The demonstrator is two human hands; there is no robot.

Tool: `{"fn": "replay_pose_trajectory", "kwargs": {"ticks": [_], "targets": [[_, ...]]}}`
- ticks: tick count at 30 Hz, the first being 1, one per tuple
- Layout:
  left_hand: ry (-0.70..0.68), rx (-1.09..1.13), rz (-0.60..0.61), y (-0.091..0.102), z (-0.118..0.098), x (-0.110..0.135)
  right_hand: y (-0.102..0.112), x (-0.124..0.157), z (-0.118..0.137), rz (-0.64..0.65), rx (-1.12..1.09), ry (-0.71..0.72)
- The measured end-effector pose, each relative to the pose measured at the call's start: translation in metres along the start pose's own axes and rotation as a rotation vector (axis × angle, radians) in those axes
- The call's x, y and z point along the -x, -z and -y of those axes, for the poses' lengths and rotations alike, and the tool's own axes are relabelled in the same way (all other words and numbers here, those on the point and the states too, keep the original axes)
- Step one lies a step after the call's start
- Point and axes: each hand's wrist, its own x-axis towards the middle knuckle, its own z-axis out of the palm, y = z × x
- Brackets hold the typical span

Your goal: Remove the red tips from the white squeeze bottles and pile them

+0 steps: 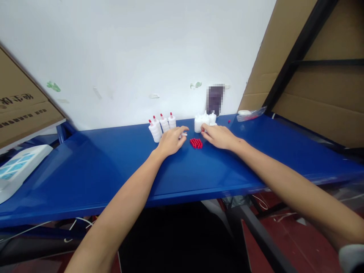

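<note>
My left hand (pixel 170 141) rests on the blue table (pixel 93 170), fingers curled round a small white piece that pokes out beside the thumb. Just behind it stand several small white bottles with red caps (pixel 162 125). My right hand (pixel 217 135) lies palm down, fingers closed at the foot of a cluster of white bottles without caps (pixel 203 121); what it pinches is hidden. Between the two hands sits a small pile of red caps (pixel 196 143).
A single red cap (pixel 229 121) lies behind my right hand. A clear bag with white parts (pixel 250 113) sits at the back right. A white device with blue buttons (pixel 17 168) lies at the left edge. Cardboard (pixel 321 102) leans on both sides.
</note>
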Motion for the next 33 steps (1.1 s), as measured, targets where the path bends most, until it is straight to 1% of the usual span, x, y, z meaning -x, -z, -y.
{"fn": "replay_pose_trajectory", "kwargs": {"ticks": [4, 7, 12, 18, 24, 29, 33], "targets": [[0.006, 0.016, -0.003, -0.002, 0.001, 0.0, -0.001, -0.001, 0.0, 0.113, 0.088, 0.002], [0.01, 0.019, 0.007, -0.003, 0.001, 0.0, -0.005, -0.003, 0.0, 0.137, 0.102, -0.002], [0.016, 0.032, 0.012, -0.004, 0.001, 0.0, -0.009, -0.005, -0.001, 0.124, 0.089, 0.022], [0.02, 0.021, 0.013, -0.004, 0.001, 0.0, -0.008, -0.004, 0.004, 0.114, 0.095, 0.049], [0.021, 0.018, 0.021, -0.003, 0.0, 0.001, -0.01, -0.003, 0.004, 0.09, 0.024, 0.078], [0.027, 0.021, 0.025, -0.003, 0.0, 0.001, -0.01, -0.003, 0.002, 0.043, -0.024, 0.061], [0.027, 0.023, 0.031, -0.003, 0.001, 0.001, -0.007, -0.002, 0.002, 0.016, 0.01, 0.023]]}}
